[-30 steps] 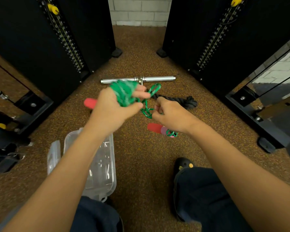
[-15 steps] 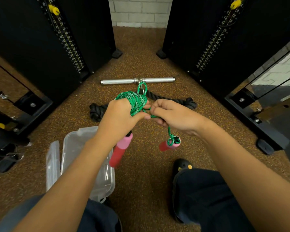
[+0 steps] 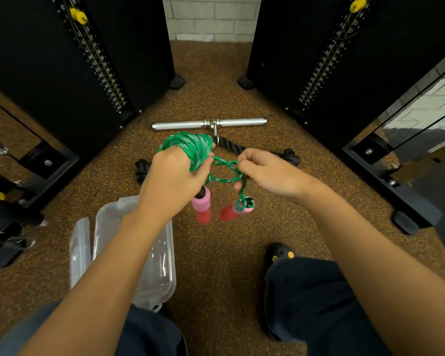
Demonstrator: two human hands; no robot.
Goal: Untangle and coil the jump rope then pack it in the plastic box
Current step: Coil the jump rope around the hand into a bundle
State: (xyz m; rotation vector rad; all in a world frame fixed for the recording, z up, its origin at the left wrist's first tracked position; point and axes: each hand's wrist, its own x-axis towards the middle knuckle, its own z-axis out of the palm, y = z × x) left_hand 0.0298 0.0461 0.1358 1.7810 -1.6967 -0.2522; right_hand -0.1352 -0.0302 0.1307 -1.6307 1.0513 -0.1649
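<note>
- Head view: our left hand [image 3: 174, 179] keeps a closed grip on the green jump rope [image 3: 194, 147], most of it wound around the fingers, one pink-and-red handle [image 3: 202, 206] hanging below the fist.
- Our right hand [image 3: 269, 173], at 3 o'clock of the left, pinches the last loose loop shut between thumb and fingers; the second handle [image 3: 235, 209] dangles from that tail.
- We judge the coiling nearly done: the tail wants feeding on with light tension, turns laid side by side, so the bundle does not spring open.
- The clear plastic box [image 3: 162, 276] waits open on the floor at 7 o'clock, its lid [image 3: 79, 249] just beside it.
- A chrome bar [image 3: 183, 124] and a black rope attachment [image 3: 289, 156] lie at 12 o'clock, clear of the path to the box; our own forearm partly covers it.
</note>
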